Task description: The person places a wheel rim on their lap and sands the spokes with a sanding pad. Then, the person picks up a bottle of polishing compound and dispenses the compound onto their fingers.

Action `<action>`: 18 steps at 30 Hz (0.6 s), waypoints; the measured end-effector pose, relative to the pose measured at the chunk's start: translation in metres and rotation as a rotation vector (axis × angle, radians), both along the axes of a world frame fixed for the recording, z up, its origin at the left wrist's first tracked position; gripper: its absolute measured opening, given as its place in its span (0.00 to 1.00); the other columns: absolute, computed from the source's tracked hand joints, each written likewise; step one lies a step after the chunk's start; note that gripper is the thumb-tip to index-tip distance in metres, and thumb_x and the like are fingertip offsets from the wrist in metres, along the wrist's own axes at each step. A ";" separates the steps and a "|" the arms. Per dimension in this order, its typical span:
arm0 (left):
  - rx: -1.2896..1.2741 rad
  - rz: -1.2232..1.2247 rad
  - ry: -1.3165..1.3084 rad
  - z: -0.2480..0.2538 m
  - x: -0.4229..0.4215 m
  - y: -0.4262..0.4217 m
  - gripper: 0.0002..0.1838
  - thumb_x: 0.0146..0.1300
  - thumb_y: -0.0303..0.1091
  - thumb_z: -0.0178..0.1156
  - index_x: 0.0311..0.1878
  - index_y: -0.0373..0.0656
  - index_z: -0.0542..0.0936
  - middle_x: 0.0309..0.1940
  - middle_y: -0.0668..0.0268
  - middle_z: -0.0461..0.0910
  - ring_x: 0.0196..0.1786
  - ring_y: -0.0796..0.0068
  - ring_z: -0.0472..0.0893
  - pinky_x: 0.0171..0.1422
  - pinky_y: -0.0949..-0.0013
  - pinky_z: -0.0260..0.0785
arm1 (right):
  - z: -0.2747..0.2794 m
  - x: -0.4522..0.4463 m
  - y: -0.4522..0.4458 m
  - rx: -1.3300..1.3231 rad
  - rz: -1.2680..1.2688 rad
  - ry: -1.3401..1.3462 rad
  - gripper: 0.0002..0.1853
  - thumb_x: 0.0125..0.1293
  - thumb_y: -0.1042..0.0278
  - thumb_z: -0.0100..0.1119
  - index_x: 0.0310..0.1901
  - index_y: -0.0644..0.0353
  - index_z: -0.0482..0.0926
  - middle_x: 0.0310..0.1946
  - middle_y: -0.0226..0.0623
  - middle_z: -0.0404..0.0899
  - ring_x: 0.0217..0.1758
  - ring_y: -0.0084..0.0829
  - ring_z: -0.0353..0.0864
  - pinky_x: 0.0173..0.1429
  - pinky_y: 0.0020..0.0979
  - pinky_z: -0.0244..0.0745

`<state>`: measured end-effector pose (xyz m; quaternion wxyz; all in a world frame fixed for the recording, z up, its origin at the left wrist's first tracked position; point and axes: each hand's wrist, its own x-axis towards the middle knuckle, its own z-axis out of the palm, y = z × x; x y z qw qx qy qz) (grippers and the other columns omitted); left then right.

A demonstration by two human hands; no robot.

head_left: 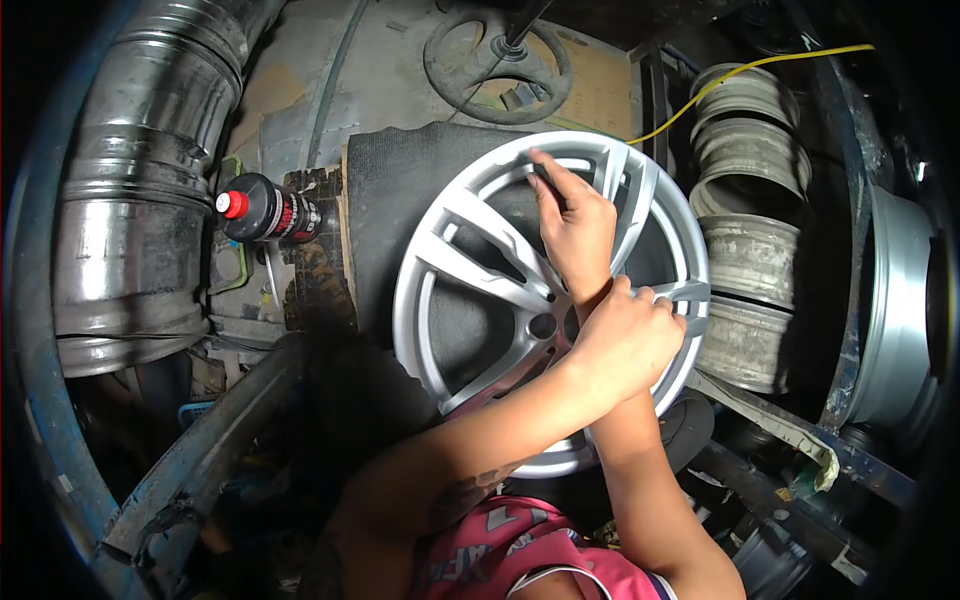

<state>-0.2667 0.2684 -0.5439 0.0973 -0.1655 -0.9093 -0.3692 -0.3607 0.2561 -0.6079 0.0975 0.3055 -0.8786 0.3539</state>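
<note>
A silver alloy wheel rim (425,262) with split spokes lies face up on a dark mat in front of me. My right hand (578,225) is over its upper part. The index finger reaches toward the outer lip and the thumb stands a little apart from it; I see nothing held between them. Its other fingers are curled and partly hidden. My left hand (635,328) crosses over from the left and wraps round my right wrist, above the right side of the rim. The dark mat (375,200) shows through the spoke gaps.
Left of the mat a black bottle with a red cap (268,208) lies tilted. Shiny wheel barrels (130,200) line the far left, dull grey ones (745,250) the right. A steering wheel (430,60) stands at the back; a yellow hose (770,60) runs at upper right.
</note>
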 end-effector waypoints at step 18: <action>0.320 0.013 0.211 0.023 -0.008 -0.010 0.07 0.62 0.37 0.67 0.35 0.44 0.83 0.33 0.63 0.86 0.43 0.64 0.89 0.56 0.58 0.76 | 0.040 -0.014 0.019 0.065 0.035 -0.176 0.21 0.74 0.66 0.71 0.68 0.50 0.86 0.43 0.45 0.93 0.39 0.29 0.94 0.44 0.32 0.86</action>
